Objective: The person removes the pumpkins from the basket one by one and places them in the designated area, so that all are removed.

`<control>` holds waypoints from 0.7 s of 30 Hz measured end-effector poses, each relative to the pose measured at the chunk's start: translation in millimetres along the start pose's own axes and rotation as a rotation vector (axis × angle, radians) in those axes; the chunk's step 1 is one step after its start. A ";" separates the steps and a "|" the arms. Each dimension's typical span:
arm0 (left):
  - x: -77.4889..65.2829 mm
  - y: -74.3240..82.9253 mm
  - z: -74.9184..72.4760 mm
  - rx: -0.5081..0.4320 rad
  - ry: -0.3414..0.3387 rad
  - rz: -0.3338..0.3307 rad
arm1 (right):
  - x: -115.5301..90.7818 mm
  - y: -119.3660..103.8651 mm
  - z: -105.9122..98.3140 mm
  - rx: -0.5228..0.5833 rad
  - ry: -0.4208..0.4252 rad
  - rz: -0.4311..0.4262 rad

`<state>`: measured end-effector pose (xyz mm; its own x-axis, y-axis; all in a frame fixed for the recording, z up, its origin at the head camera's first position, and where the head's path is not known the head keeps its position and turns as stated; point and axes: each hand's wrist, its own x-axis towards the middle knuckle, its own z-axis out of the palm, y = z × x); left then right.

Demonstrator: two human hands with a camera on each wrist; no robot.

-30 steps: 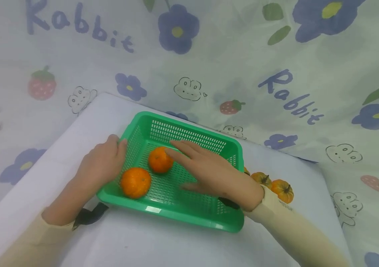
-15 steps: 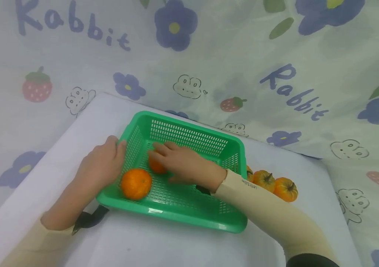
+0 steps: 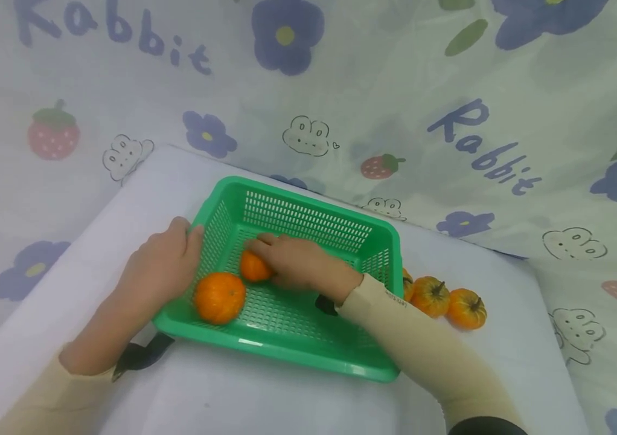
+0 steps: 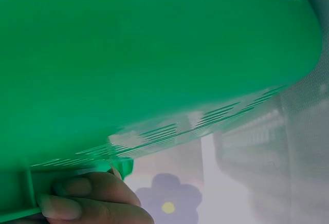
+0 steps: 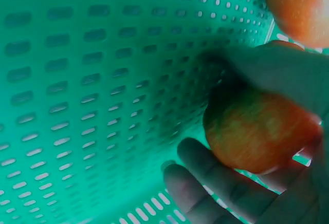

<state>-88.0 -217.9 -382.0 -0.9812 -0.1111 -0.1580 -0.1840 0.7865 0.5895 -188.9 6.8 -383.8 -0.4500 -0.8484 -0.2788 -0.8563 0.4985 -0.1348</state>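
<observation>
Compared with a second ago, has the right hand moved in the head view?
Yes: the right hand has moved left, away from the right rim of the green basket, and now grips the farther orange fruit.

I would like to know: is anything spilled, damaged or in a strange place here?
Nothing stands out: two orange fruits are in the green basket, the pumpkins sit beside it on the white table; no spill or damage shows.

We've left hand (image 3: 163, 261) gripping left edge of green basket (image 3: 297, 355), right hand (image 3: 299, 261) holding orange fruit (image 3: 253, 268) inside; three pumpkins (image 3: 466, 309) outside right edge.
</observation>
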 end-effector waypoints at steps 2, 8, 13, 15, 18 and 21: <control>0.1 -1.6 -0.2 0.001 0.006 0.007 | 1.8 2.3 -1.2 0.041 -0.004 0.010; 3.0 -3.7 0.6 -0.001 0.016 0.024 | 3.3 6.7 -4.7 0.079 0.038 0.019; 3.5 -4.4 1.3 -0.001 0.019 0.020 | 2.6 7.7 -6.0 0.078 0.066 0.009; 2.6 -5.2 1.3 -0.002 0.018 0.012 | 2.9 7.9 -5.6 0.086 0.066 0.006; 2.8 -4.8 1.5 -0.003 0.015 0.009 | 2.6 10.1 -5.2 0.124 0.070 0.004; 3.0 -4.9 1.4 -0.004 0.016 0.007 | 3.0 12.1 -4.4 0.160 0.079 -0.002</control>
<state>-89.9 -221.2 -386.4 -0.9833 -0.1156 -0.1409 -0.1774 0.7847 0.5939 -201.6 9.6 -382.1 -0.4722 -0.8576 -0.2037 -0.8087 0.5134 -0.2869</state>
